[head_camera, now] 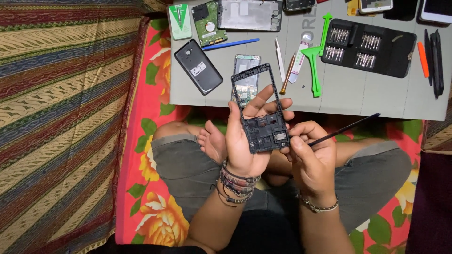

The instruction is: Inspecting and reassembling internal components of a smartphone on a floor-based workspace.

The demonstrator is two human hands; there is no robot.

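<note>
the left hand (pixel 245 136) is clasped around a black phone frame (pixel 260 109), holding it upright over the person's crossed legs, just below the near edge of the grey counter (pixel 358 99). the right hand (pixel 311 153) sits just right of the frame, fingers pinched around a thin black spudger (pixel 346 129) whose tip meets the frame's lower right side. beyond the frame's top edge a stripped phone body with a circuit board (pixel 246 77) lies on the counter, a black phone back cover (pixel 198 66) up and left of the frame, a green plastic pry tool (pixel 314 59) up and right of it, and farther right an open black screwdriver bit case (pixel 372 46).
</note>
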